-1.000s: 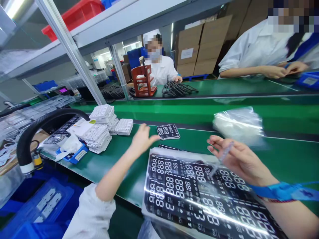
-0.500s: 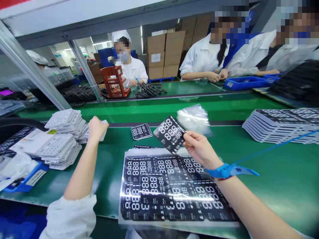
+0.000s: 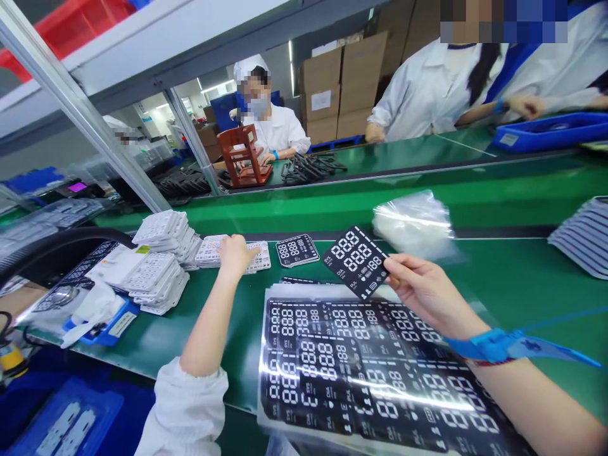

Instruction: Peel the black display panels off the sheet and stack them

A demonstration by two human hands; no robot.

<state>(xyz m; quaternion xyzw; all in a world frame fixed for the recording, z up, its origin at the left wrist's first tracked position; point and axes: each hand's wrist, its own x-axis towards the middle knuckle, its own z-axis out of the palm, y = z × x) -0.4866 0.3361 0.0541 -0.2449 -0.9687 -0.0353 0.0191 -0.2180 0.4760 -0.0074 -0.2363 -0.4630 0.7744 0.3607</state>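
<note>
Between thumb and fingers, my right hand (image 3: 413,288) holds a black display card (image 3: 356,261) with white digits, tilted above a large sheet of the same prints (image 3: 332,361). My left hand (image 3: 236,255) rests on a row of white plates (image 3: 209,251) behind the sheet; its fingers bend over them, and what they grip is hidden. Just right of that hand lies a small stack of black cards (image 3: 297,250). A clear plastic bag (image 3: 415,221) sits behind my right hand.
Piles of white plates (image 3: 159,278) and a blue bin (image 3: 114,326) stand on the left. Another stack (image 3: 584,237) is at the right edge. Across the green bench, a person in white (image 3: 285,130) sits by a brown fixture (image 3: 244,158); others are further right.
The view has shifted left, so the bench items appear further right. My left hand has moved nearer the small black card stack. The card in my right hand now faces the camera more squarely.
</note>
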